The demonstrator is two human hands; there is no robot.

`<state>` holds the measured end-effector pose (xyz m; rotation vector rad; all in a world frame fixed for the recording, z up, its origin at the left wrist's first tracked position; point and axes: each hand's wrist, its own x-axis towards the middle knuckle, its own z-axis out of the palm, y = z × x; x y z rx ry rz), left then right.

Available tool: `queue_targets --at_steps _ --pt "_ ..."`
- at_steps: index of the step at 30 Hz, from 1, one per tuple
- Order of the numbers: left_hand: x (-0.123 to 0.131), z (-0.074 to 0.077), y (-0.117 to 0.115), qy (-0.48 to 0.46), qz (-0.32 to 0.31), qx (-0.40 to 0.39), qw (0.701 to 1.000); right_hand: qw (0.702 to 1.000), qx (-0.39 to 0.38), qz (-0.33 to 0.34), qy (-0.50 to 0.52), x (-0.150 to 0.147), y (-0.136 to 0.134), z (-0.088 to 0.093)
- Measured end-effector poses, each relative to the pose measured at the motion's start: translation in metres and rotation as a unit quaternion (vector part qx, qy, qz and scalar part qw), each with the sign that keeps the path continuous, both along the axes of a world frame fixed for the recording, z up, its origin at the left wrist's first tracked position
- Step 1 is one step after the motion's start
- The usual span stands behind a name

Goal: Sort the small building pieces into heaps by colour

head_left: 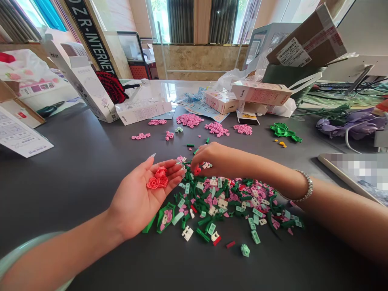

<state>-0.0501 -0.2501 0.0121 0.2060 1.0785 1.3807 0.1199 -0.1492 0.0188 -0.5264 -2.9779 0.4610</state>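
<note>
Bright windows [159, 18]; dark pleated curtains [180, 22]; tan marbled wall [198, 58]; dark grey tabletop [75, 161].

Coral-red roses [158, 178] beside a loose heap of mixed pieces [222, 198]
Small, ruffled and clustered, the roses rest in the upturned left hand [136, 196]; another red piece [197, 171], partly hidden, shows at the right hand's [212, 157] fingertips. The heap, green, pink, white and red, spreads flat underneath.

1. The curled right hand [209, 157] partly hid a small red plastic piece [197, 171].
2. The left edge cut off a white printed cardboard sheet [22, 135], its text unreadable.
3. Coarse pixel blocks obscured a flat, pale-edged rectangular object [359, 173], cropped at right.
</note>
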Motion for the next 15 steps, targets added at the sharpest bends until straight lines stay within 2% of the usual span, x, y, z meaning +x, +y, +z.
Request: queue_targets --at_steps 2,4,8,11,15 --pt "0.001 -0.001 0.002 -0.006 -0.005 -0.002 1.000 0.999 0.017 -0.001 0.038 0.001 0.001 0.002" --pt "0.001 -0.003 0.004 -0.006 -0.008 -0.004 1.000 0.992 0.036 -0.006 0.117 0.002 -0.001 0.005" --pt "-0.002 -0.003 0.005 -0.017 -0.040 -0.016 0.999 0.961 0.061 0.010 0.268 -0.002 -0.016 0.010" --pt "-0.004 -0.003 0.002 -0.035 -0.069 -0.020 0.997 0.952 0.055 0.054 0.296 -0.007 -0.031 0.009" --pt "-0.005 -0.003 -0.001 -0.053 -0.099 -0.021 0.993 0.959 0.058 0.081 0.266 -0.012 -0.041 0.003"
